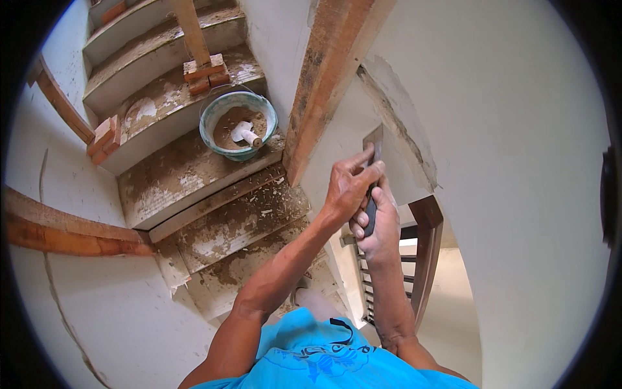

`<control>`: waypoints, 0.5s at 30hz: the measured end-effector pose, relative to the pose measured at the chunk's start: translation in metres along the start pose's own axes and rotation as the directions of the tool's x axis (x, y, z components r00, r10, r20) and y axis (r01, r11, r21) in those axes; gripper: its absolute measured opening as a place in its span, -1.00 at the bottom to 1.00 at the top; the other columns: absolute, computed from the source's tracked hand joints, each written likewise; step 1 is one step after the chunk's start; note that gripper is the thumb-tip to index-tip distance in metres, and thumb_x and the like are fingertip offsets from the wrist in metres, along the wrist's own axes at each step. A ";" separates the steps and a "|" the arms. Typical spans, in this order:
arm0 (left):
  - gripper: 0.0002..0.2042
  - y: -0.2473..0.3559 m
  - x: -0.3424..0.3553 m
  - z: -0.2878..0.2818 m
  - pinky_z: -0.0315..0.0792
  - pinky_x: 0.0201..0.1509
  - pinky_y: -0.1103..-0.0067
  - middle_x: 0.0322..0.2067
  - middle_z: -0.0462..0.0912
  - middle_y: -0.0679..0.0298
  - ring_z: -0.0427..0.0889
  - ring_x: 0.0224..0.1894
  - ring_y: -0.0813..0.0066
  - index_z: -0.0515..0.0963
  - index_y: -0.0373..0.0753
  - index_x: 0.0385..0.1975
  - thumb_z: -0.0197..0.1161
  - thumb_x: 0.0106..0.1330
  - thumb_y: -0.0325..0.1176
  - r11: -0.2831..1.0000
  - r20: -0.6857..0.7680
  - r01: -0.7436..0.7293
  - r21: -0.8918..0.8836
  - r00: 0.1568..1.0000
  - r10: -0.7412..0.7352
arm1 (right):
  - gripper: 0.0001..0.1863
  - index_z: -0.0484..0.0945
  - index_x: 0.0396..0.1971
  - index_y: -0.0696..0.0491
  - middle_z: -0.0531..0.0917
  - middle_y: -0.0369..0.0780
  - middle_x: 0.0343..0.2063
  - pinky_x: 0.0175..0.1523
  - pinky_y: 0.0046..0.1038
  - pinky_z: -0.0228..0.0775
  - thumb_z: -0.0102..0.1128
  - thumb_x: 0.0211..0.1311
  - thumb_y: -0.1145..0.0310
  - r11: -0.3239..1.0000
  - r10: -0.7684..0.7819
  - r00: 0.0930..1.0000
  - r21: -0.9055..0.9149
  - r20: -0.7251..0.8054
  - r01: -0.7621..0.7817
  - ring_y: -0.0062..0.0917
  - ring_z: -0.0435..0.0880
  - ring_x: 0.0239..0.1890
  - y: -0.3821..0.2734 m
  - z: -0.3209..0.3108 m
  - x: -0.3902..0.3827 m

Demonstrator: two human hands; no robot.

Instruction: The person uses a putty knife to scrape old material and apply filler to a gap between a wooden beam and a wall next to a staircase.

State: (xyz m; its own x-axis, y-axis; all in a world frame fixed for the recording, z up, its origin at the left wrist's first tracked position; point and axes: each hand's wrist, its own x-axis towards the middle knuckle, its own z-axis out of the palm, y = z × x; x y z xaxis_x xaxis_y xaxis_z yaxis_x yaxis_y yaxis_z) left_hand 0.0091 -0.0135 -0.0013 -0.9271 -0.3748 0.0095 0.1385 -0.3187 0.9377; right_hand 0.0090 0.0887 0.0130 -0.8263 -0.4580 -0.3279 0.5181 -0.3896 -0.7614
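Note:
My right hand (382, 223) is wrapped around the dark handle of a putty knife (374, 137), its flat metal blade pointing up and away from me. My left hand (348, 185) closes in from the left, its fingers pressed on the knife where the blade meets the handle. Just beyond the blade, a rough, chipped groove (398, 126) runs slantwise down the white wall, edged with grey patching. From this view I cannot tell whether the blade touches the wall.
A green bucket (206, 129) of brown mortar, with a trowel (246, 134) in it, stands on the dusty stairs (162, 194). Wooden beams (330, 78) lean nearby, one post resting on bricks (206, 71). A dark railing (426, 253) is below my right side.

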 end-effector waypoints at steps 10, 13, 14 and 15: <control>-0.42 -0.002 0.001 -0.002 0.24 -0.69 0.66 -0.68 0.47 0.36 0.32 -0.73 0.72 0.37 -0.50 0.24 0.26 0.30 -0.26 1.000 0.005 0.010 0.009 1.000 -0.010 | -0.48 0.17 0.39 -0.16 0.40 -0.36 -0.55 -0.77 -0.66 0.22 -0.17 0.45 0.33 0.999 -0.011 0.999 0.044 -0.035 0.013 -0.72 0.37 -0.72 0.003 -0.003 -0.007; -0.40 0.005 0.008 0.000 0.26 -0.67 0.66 -0.68 0.46 0.35 0.33 -0.70 0.72 0.36 -0.50 0.25 0.26 0.29 -0.23 0.999 -0.027 0.017 0.029 1.000 -0.016 | -0.60 0.30 0.25 -0.16 0.41 -0.38 -0.58 -0.79 -0.67 0.21 -0.16 0.46 0.27 0.998 0.042 0.997 0.052 -0.066 -0.038 -0.73 0.37 -0.74 -0.006 0.005 0.010; -0.40 0.012 0.013 -0.003 0.27 -0.66 0.66 -0.68 0.47 0.35 0.33 -0.70 0.72 0.36 -0.50 0.25 0.25 0.29 -0.23 0.999 -0.018 0.021 0.034 1.000 -0.020 | -0.65 0.37 0.19 -0.16 0.42 -0.39 -0.60 -0.81 -0.67 0.20 -0.16 0.47 0.25 0.997 0.056 0.995 0.057 -0.086 -0.051 -0.73 0.37 -0.76 -0.010 0.008 0.019; -0.40 0.017 0.017 -0.007 0.27 -0.66 0.66 -0.67 0.47 0.35 0.33 -0.70 0.72 0.36 -0.50 0.25 0.25 0.29 -0.23 0.999 -0.008 0.024 0.039 1.000 -0.023 | -0.72 0.41 0.09 -0.17 0.40 -0.40 -0.63 -0.81 -0.67 0.19 -0.14 0.47 0.24 0.999 -0.010 1.000 0.037 -0.024 0.011 -0.73 0.37 -0.77 -0.008 0.010 0.025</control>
State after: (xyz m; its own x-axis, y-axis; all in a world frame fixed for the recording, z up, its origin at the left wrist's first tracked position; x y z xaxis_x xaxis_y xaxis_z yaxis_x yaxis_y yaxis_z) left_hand -0.0024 -0.0312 0.0125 -0.9271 -0.3744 -0.0153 0.1028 -0.2935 0.9504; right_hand -0.0139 0.0723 0.0167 -0.8367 -0.4345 -0.3335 0.5167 -0.4241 -0.7437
